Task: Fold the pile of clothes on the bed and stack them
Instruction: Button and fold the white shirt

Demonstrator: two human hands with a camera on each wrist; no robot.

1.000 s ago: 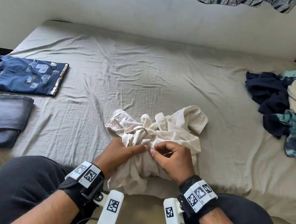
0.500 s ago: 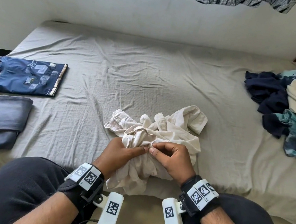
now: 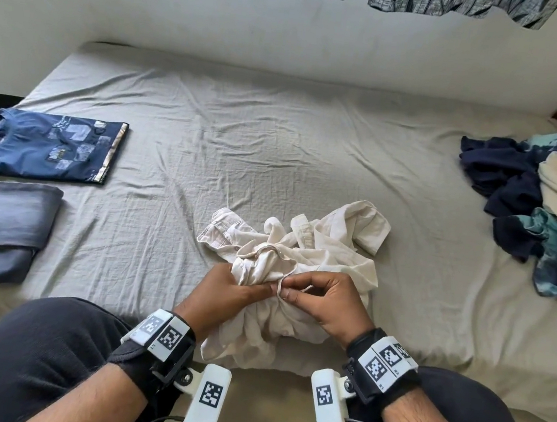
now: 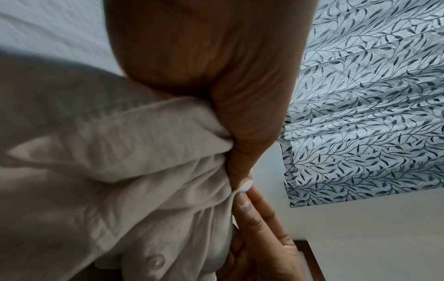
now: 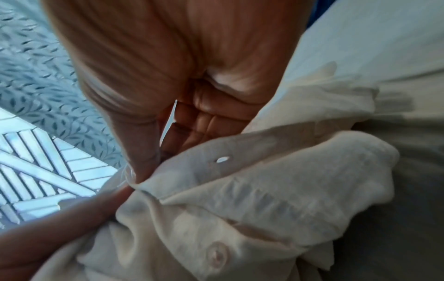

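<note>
Two hands [image 3: 278,296] on one cream shirt [image 3: 318,246], two folded garments [image 3: 26,177] aside

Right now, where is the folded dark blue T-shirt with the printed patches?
In the head view, the folded dark blue T-shirt lies at the bed's left edge, just behind the folded grey-blue garment.

We drew our left hand [image 3: 227,291] and right hand [image 3: 324,301] closer together; both pinched one edge of the cream shirt [image 3: 317,249]; fingers [image 3: 287,293] met.
</note>
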